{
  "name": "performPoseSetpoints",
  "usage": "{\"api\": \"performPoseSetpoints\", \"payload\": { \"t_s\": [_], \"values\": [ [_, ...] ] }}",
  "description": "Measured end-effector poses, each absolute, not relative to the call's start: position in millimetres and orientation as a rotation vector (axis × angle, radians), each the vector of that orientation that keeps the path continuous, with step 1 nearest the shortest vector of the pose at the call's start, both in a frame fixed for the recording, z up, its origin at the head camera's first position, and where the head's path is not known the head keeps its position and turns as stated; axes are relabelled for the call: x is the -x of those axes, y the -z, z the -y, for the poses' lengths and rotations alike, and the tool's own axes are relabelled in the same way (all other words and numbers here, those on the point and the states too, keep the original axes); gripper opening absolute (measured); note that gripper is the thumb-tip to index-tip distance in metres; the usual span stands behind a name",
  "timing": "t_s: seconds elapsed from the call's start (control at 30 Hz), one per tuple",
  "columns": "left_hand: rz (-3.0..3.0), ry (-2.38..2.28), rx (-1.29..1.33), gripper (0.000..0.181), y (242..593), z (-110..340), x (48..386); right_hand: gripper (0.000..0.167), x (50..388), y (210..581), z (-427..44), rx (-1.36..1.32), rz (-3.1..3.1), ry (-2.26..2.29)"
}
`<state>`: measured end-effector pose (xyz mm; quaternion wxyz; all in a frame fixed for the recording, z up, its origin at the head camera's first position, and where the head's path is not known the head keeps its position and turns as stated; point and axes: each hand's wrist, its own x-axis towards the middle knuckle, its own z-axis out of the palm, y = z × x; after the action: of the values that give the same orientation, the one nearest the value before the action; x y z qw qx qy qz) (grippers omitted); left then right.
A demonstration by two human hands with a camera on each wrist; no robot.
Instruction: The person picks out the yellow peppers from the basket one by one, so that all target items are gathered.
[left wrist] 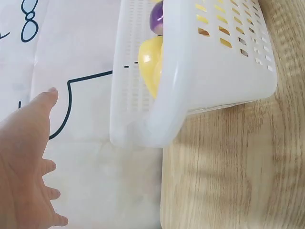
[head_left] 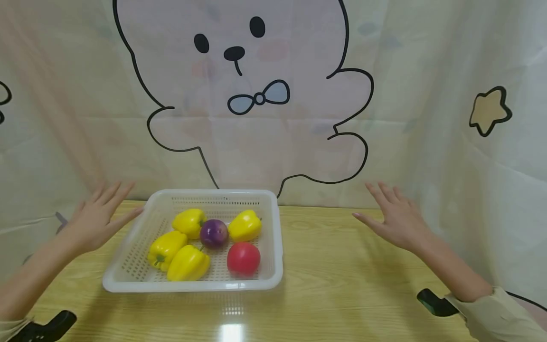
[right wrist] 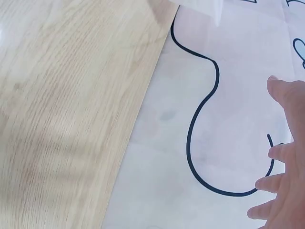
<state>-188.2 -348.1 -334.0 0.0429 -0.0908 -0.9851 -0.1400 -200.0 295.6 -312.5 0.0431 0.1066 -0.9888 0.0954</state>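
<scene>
A white plastic basket (head_left: 194,286) stands on the table, left of centre. Inside lie several yellow bell peppers (head_left: 188,263), a purple round vegetable or fruit (head_left: 214,233) and a red round one (head_left: 243,259). My left hand (head_left: 96,218) is raised beside the basket's left side, fingers spread and straight, holding nothing. In the left wrist view the left hand (left wrist: 24,162) appears apart from the basket (left wrist: 176,71). Well to the right of the basket, my right hand (head_left: 395,216) hovers with straight fingers and nothing in it; the right wrist view shows this hand (right wrist: 288,157) before the curtain.
A wooden table (head_left: 325,266) reaches back to a pale cloth curtain (head_left: 410,156) printed with a cartoon bear. Cloth also hangs at the left and right sides. Black straps or mounts (head_left: 437,302) sit at both wrists.
</scene>
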Motion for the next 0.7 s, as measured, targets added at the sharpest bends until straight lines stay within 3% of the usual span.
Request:
{"api": "performPoseSetpoints", "payload": {
  "t_s": [0.7],
  "values": [
    [2.868, 0.904, 0.337, 0.069, 368.3, 356.4, 182.5, 0.089, 208.2, 311.6, -249.1, -0.459, 2.965, -0.335]
  ]
}}
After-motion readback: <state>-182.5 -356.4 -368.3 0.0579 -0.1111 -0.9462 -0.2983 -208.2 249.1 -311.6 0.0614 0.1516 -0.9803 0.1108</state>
